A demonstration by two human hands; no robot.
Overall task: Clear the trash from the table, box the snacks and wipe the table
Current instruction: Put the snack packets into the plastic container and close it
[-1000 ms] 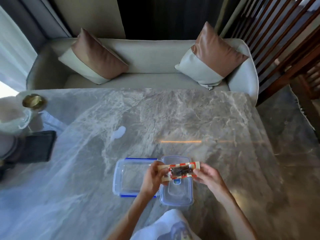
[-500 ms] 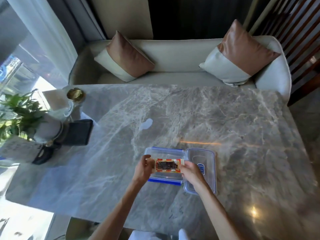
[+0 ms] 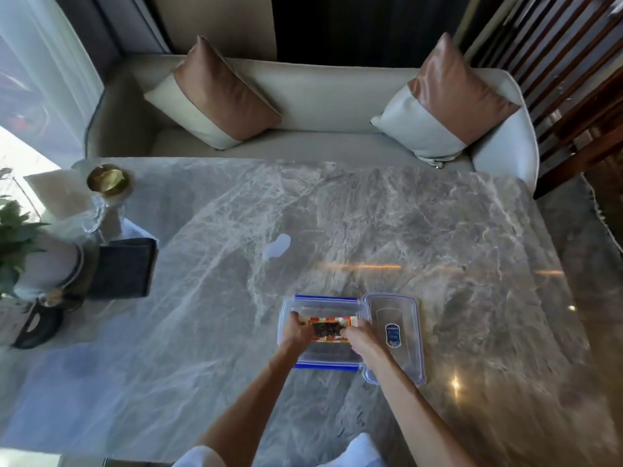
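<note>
A clear plastic box (image 3: 320,302) with blue clips sits on the grey marble table (image 3: 354,224) near its front edge. Its clear lid (image 3: 394,335) lies flat beside it on the right. Inside the box opening is a snack packet (image 3: 328,326), orange and white with a dark window. My left hand (image 3: 296,332) grips the packet's left end and my right hand (image 3: 362,340) grips its right end, both low in the box. A small pale scrap or smear (image 3: 277,247) lies on the table beyond the box.
At the table's left end stand a potted plant (image 3: 20,244), a dark folded item (image 3: 121,267), a glass bottle (image 3: 97,214), a brass dish (image 3: 108,180) and a black object (image 3: 37,326). A sofa (image 3: 313,96) with two cushions runs behind the table.
Both hands carried the snack packet from above the lid leftward and down into the open box. The head view shifted, so the table's left end shows more.
</note>
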